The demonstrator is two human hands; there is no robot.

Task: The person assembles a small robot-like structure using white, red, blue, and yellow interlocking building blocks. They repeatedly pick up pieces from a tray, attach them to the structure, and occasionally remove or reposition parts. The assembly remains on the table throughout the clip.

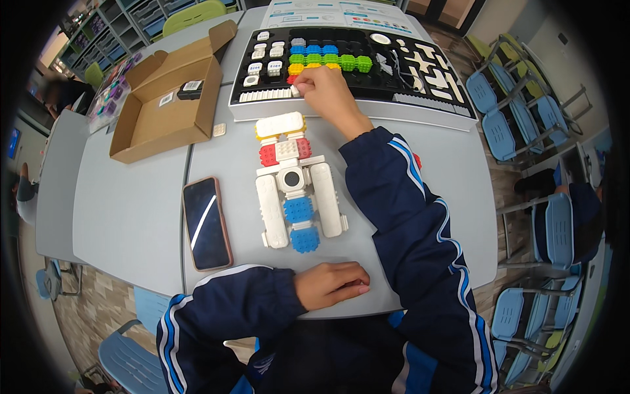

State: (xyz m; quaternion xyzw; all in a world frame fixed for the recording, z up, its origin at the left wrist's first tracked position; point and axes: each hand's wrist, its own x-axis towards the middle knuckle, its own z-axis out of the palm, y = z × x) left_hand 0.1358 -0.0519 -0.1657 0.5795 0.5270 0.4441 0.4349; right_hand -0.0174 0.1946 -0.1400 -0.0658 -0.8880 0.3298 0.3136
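My right hand reaches into the near side of a black parts tray. Its fingertips pinch a small white connector piece at the right end of a row of white connector pieces. My left hand rests on the table's near edge, its fingers loosely bent and holding nothing. Between my arms lies a block model with white side parts, red and yellow blocks at the far end and blue blocks at the near end. Green blocks and yellow ones sit in tray slots beyond my right hand.
A phone lies left of the model. An open cardboard box stands farther left, near a small beige block. Something red peeks out beside my right sleeve. A printed sheet lies behind the tray. Blue chairs stand at right.
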